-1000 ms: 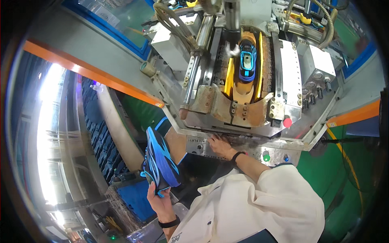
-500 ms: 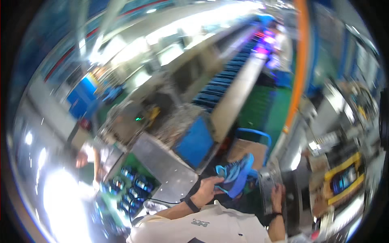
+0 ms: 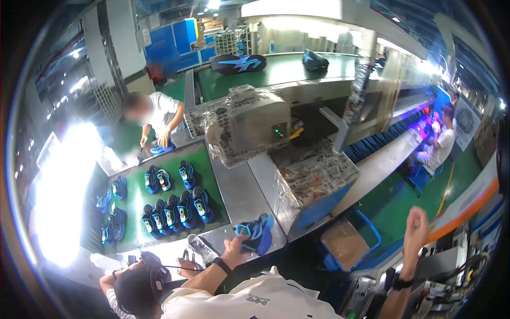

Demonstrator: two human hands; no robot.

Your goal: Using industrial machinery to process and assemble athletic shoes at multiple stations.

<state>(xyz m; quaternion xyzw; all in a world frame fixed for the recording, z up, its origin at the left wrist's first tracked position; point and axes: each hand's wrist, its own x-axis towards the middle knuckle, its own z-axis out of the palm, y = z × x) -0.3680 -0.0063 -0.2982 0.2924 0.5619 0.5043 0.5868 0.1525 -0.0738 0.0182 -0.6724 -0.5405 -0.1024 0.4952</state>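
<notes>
My left hand (image 3: 232, 249) grips a blue sneaker (image 3: 260, 232) with dark blue parts, its fingers closed on one end of the shoe. The sneaker is over the metal edge of the worktable (image 3: 234, 183), and I cannot tell whether it rests there. Raised well off to the right, my right hand (image 3: 416, 226) has its fingers curled in, and nothing shows in them. Several dark and blue shoes (image 3: 171, 211) stand in rows on a green belt (image 3: 204, 169) left of my left hand.
A co-worker (image 3: 159, 114) handles a blue shoe across the belt; another person (image 3: 141, 287) is close on my left. A foil-wrapped machine (image 3: 247, 125) stands ahead. Shoes lie on the far conveyor (image 3: 287, 72). A blue-framed chair (image 3: 345, 244) and machinery (image 3: 441, 266) are on the right.
The view has swung left, bringing the shoe rows into sight. My left hand has brought the sneaker over to the worktable's edge. My right hand has left the metal equipment and risen.
</notes>
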